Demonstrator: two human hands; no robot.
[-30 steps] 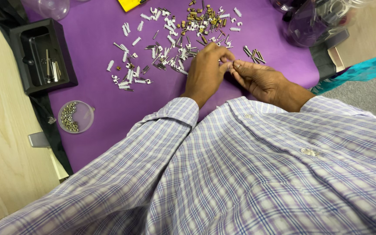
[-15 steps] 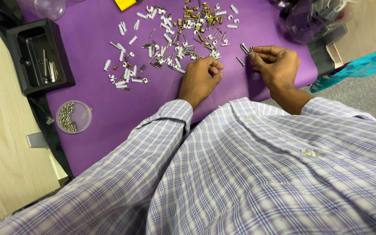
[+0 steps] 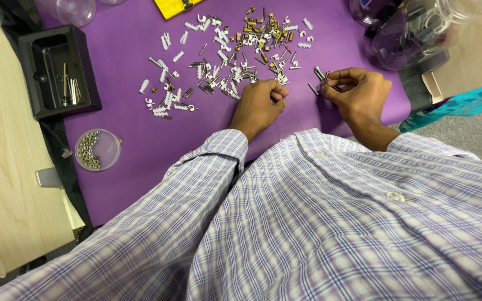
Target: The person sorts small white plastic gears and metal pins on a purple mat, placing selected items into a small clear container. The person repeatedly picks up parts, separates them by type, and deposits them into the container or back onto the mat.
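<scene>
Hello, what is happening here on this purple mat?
A person in a checked shirt is picking through a scattered pile of small hardware, white plastic pieces, brass bits and screws, on a purple mat. The left hand rests curled at the pile's edge. The right hand pinches a few dark metal screws. A black tray and a round dish of nuts sit to the left.

Purple mat on a pale wooden table, strewn with small hardware.

A scatter of white plastic anchors, brass fittings and grey screws was spread over the far middle of the mat; a black tray holding metal pins was set at its left edge; a round clear lid of nuts was placed nearer; a yellow item was cut off at the top; clear plastic jars were laid at the right.
</scene>
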